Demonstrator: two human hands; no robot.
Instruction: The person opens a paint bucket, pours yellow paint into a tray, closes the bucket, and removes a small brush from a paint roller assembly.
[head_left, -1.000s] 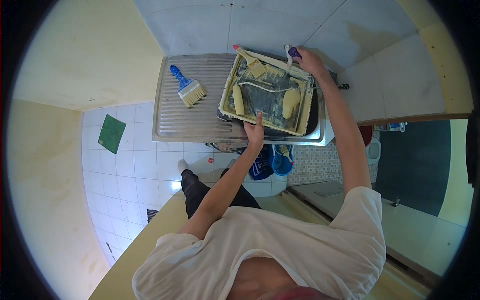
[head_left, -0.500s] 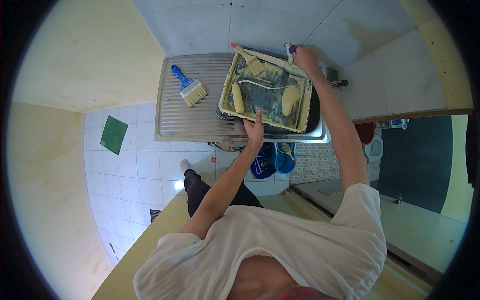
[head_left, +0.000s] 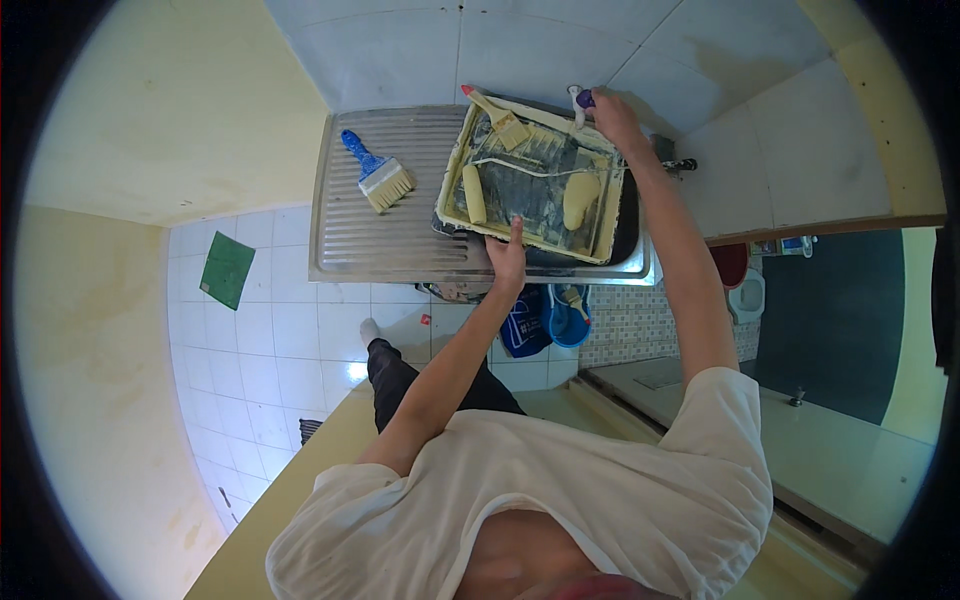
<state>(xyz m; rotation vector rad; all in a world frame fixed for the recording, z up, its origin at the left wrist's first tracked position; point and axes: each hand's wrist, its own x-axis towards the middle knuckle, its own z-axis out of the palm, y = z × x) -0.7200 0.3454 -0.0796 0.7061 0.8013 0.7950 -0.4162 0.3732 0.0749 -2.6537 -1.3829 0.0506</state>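
- Yellow paint coats the tray (head_left: 530, 195); it sits over the sink basin (head_left: 628, 235), perhaps so drips fall in;
- left hand (head_left: 508, 258) grips the tray's near edge, thumb on top, likely for steadiness;
- right hand (head_left: 610, 115) curls round the purple tap knob (head_left: 586, 99) at the far side; the knob is small, so fingers seem enough;
- red-tipped brush (head_left: 508, 128) and roller sleeve (head_left: 474, 195) lie inside the tray, where walls can stop rolling;
- blue brush (head_left: 380, 177) lies left, on the ridged drainboard (head_left: 375, 240)

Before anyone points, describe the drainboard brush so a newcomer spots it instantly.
Find the metal sink unit. On its ribbed left side lies a wide brush, left of the paint tray. Its handle is blue, unlike the tray's red-tipped brush.
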